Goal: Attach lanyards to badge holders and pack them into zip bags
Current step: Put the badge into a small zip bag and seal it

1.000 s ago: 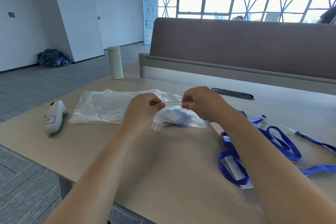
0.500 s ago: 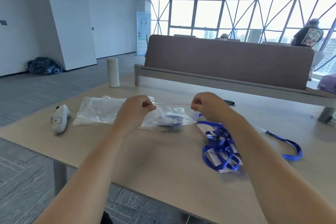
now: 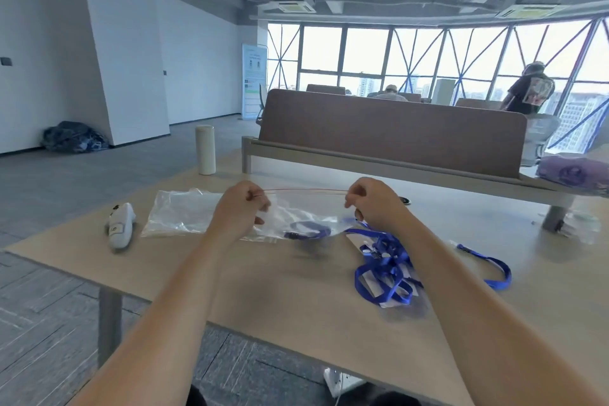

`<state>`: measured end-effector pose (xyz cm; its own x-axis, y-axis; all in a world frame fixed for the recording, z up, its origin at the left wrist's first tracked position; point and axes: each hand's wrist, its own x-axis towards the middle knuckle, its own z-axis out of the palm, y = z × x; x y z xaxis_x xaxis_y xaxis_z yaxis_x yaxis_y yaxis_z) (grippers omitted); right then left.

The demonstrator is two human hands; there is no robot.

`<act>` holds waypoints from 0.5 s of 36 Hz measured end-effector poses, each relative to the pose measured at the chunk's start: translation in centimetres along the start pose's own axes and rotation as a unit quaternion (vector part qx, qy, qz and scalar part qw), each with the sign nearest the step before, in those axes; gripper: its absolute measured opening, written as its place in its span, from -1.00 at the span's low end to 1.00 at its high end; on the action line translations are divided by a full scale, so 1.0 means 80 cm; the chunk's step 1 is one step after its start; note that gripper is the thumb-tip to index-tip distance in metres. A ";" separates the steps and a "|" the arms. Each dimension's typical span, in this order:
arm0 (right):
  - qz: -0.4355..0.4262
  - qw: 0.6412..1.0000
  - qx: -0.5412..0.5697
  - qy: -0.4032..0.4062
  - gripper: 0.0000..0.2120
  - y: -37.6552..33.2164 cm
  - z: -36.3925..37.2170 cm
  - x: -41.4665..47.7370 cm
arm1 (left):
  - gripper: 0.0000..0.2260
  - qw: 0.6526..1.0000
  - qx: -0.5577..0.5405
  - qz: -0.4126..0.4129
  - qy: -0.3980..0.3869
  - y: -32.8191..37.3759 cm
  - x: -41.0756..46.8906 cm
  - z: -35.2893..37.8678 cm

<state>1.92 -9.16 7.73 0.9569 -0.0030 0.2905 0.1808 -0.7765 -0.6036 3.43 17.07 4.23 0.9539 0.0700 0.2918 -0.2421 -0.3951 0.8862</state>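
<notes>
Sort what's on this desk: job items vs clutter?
Job in hand:
zip bag, top edge pinched by left hand and right hand, with a blue lanyard inside
lanyard and badge-holder pile
loose lanyard
spare zip bags

Lying about:
white handheld device
white cylinder
purple bag

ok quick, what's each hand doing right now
Left hand: closed, pinching the zip bag at its top edge, left end.
Right hand: closed, pinching the same edge, right end.
</notes>
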 end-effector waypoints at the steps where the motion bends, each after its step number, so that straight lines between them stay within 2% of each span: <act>1: 0.003 1.000 0.015 0.007 -0.90 -0.001 0.000 -0.002 | -0.92 0.999 -0.044 -0.012 0.003 0.000 0.000 0.002; 3: 0.011 0.998 0.050 0.021 -0.91 -0.003 -0.001 -0.005 | -0.91 0.993 -0.117 -0.027 0.005 0.003 -0.002 0.004; 7: 0.036 0.991 0.120 0.043 -0.90 -0.005 0.001 -0.005 | -0.91 0.980 -0.195 -0.035 0.008 0.009 -0.007 0.006; 18: 0.011 0.955 0.280 0.093 -0.86 -0.040 -0.024 0.023 | -0.90 0.963 -0.260 0.015 0.064 0.047 0.027 -0.010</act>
<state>2.66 -7.89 11.59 0.9139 -0.1686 0.3692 0.3045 -0.3167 -0.8983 4.45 16.46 8.51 0.9240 0.1905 0.3317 -0.3562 0.1122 0.9277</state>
